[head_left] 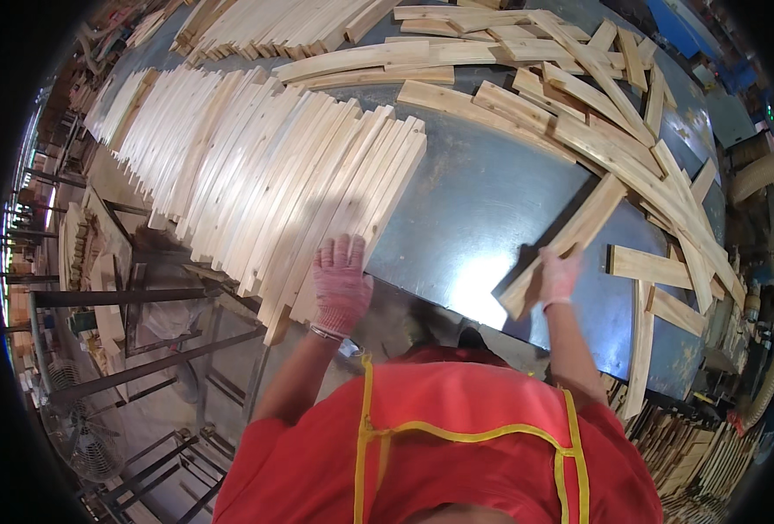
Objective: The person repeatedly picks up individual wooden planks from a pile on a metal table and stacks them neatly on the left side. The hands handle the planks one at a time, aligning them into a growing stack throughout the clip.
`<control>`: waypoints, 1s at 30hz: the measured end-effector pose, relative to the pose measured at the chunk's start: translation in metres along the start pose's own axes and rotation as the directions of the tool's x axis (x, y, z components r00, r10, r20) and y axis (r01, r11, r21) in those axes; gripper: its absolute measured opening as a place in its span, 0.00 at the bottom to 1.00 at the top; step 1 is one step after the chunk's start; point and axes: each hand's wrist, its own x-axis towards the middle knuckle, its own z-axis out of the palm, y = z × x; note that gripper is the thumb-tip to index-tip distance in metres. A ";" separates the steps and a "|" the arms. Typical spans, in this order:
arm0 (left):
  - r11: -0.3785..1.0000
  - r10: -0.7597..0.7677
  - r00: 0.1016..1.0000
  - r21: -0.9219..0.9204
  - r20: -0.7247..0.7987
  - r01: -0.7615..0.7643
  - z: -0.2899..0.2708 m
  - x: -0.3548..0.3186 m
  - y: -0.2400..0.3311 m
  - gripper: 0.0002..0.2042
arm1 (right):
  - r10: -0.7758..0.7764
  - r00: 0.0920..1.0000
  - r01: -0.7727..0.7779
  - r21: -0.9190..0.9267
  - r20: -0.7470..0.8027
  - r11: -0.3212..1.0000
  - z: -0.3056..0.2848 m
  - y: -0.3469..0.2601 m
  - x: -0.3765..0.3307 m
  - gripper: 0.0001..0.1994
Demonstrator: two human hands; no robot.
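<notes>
My right hand [561,274], in a pale pinkish work glove, is closed round the near part of a wooden board [583,229]. The board slants over the metal table [466,210], its far end close to a loose pile of boards [614,131]. On the left, my left hand [342,286], gloved as well, lies flat with its fingers stretched out over the near ends of a long row of wooden strips [256,166]. Those strips stand side by side, packed tightly, and their near ends stick out unevenly past the table edge.
A second row of wooden strips [273,26] lies at the far left of the table. Short boards [653,266] lie crossed at the right. Dark metal frames [142,297] and a fan [94,450] stand at lower left. Stacked wood [693,454] sits at lower right.
</notes>
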 end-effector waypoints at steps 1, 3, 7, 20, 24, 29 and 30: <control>0.997 0.047 0.999 -0.060 -0.022 -0.049 -0.008 0.006 0.014 0.39 | -0.009 0.993 -0.008 0.146 0.119 0.989 0.006 0.015 -0.018 0.54; 0.962 0.110 0.994 -0.249 -0.030 -0.114 -0.012 0.010 0.043 0.40 | 0.089 0.897 -0.154 0.117 0.433 0.981 0.022 0.020 -0.063 0.53; 0.897 0.162 0.947 -0.441 0.279 -0.024 0.002 0.016 0.099 0.45 | -0.197 0.806 0.441 -0.346 0.558 0.828 0.012 -0.059 -0.030 0.45; 0.760 -0.013 0.759 -0.487 0.651 0.431 -0.004 0.001 0.106 0.38 | -0.022 0.771 0.626 -0.751 0.637 0.208 -0.022 -0.132 0.199 0.55; -0.329 0.196 0.604 -0.528 0.772 0.783 0.001 -0.022 0.084 0.40 | -0.091 0.724 0.627 -0.597 0.684 0.500 -0.032 -0.150 0.167 0.54; -0.493 0.157 0.702 -0.560 0.695 0.665 0.003 -0.011 0.080 0.39 | -0.167 0.676 0.279 -0.039 0.718 0.960 -0.001 -0.124 0.098 0.48; -0.471 0.135 0.704 -0.580 0.697 0.665 0.005 -0.009 0.079 0.38 | -0.126 0.712 0.154 0.022 0.690 0.988 0.014 -0.123 0.072 0.45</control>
